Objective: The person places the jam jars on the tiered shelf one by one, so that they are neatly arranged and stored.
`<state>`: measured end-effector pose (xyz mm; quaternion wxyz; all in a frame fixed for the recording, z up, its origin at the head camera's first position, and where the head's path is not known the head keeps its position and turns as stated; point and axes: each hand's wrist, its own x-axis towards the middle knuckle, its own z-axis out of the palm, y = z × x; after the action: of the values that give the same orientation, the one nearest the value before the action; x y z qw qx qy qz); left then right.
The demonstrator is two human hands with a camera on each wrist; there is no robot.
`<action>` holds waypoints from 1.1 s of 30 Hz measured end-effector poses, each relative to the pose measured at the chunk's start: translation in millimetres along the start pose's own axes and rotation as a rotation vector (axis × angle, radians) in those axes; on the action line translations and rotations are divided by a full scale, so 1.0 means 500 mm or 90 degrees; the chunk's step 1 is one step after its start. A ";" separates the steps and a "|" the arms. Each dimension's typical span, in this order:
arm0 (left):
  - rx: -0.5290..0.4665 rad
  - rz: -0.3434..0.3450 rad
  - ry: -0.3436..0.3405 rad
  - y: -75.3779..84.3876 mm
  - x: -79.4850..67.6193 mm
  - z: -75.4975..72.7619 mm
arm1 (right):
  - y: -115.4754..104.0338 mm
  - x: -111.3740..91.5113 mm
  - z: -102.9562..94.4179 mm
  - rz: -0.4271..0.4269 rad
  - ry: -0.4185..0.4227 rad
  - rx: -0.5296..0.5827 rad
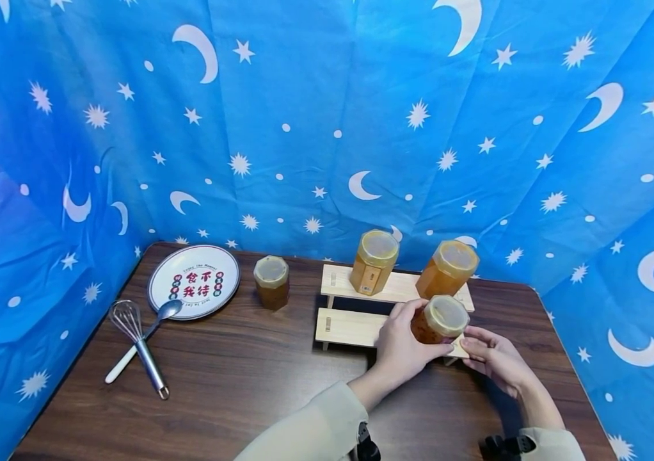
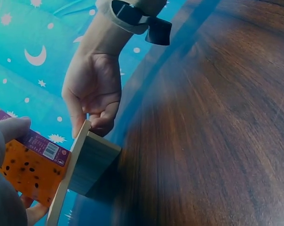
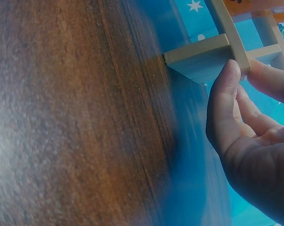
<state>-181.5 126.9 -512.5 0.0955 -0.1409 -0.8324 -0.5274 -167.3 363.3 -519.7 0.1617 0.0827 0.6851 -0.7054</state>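
Note:
My left hand [image 1: 398, 349] grips a glass jar [image 1: 445, 317] with a pale lid, which stands on the front step of a light wooden rack [image 1: 350, 328]. In the left wrist view the jar [image 2: 31, 172] shows orange contents with dark seeds and a purple label. My right hand [image 1: 496, 360] pinches the right end of that front step between thumb and fingers. Close up in the right wrist view, the board's end [image 3: 236, 44] sits between thumb and fingertips. On the back step, two amber jars stand: one jar [image 1: 374, 264] left, another jar [image 1: 448, 269] right.
A darker lidded jar [image 1: 272, 283] stands on the wooden table [image 1: 235, 384] left of the rack. Further left lies a white plate [image 1: 160, 278] with printed characters, a spoon [image 1: 170, 310] resting on its rim. A whisk [image 1: 145, 358] crosses the spoon's handle. Blue cloth [image 1: 304, 96] surrounds the table.

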 end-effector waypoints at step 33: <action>-0.045 0.165 0.043 -0.048 -0.042 -0.152 | -0.009 0.005 0.002 0.004 0.003 -0.024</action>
<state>-169.1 45.6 -507.2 0.1857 -0.2328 -0.7842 -0.5444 -170.9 362.3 -516.5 0.1641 0.0833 0.6986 -0.6914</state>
